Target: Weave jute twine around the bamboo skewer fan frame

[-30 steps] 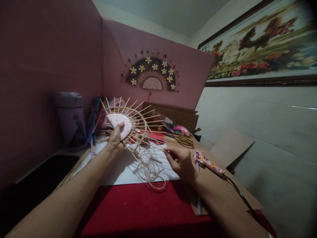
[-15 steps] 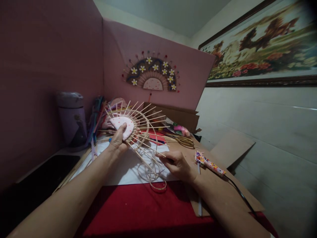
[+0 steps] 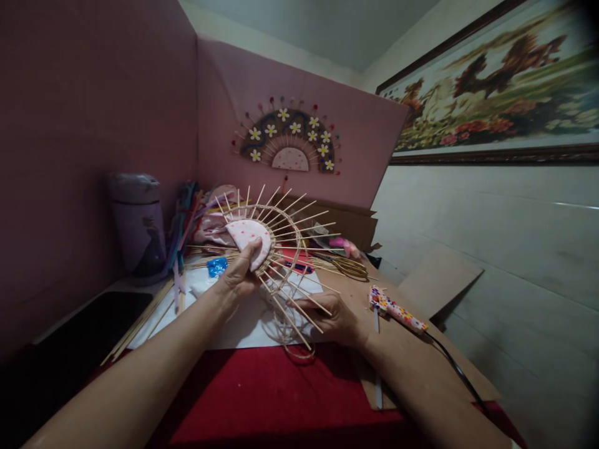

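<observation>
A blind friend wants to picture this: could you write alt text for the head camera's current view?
The left hand holds a spotted half-disc fringed with radiating sticks and a ring of twine, while the right hand is by its lower sticks. Behind, a flower-trimmed half-round decoration is on a pink panel.

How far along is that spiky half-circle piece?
Done: sticks fan out from the spotted half-circle, with twine along its curved edge and in an outer ring. In hand: the left hand grips it; the right hand is at the lower sticks, near loose twine. Perhaps left: stick ends are bare, unlike the decorated fan behind.
</observation>
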`<state>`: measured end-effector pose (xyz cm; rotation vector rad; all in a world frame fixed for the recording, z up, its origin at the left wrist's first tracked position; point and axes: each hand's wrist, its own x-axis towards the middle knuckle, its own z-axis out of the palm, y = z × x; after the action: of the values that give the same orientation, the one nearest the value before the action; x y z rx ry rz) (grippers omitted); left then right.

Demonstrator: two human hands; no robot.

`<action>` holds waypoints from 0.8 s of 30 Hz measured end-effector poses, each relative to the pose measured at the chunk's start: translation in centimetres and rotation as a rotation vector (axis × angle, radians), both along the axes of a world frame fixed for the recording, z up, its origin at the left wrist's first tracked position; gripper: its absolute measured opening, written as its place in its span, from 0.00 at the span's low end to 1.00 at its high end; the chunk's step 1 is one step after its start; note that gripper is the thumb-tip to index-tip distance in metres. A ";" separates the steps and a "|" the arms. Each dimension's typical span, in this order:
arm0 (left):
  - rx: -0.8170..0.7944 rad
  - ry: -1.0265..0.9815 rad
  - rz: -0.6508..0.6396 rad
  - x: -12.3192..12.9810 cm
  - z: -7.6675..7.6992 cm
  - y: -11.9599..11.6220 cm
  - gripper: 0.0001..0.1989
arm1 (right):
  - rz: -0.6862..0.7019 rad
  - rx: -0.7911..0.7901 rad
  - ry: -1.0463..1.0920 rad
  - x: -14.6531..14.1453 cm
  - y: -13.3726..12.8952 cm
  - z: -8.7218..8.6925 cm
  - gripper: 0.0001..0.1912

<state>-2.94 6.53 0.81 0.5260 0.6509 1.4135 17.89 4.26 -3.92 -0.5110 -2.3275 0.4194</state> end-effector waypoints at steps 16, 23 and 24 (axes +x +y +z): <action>-0.007 0.011 -0.096 1.6 -0.5 -0.8 0.10 | 0.000 0.083 -0.165 -0.2 0.0 -0.3 0.15; -0.008 -0.021 -0.121 1.4 -0.4 -0.8 0.10 | -0.048 0.138 -0.207 -0.1 0.5 -0.3 0.14; -0.003 -0.020 -0.121 1.4 -0.3 -0.8 0.10 | -0.056 0.142 -0.220 -0.1 0.5 -0.3 0.14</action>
<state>-1.56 5.75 0.46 0.5397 0.5957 1.3025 17.83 4.74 -4.21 -0.5764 -2.5241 0.1761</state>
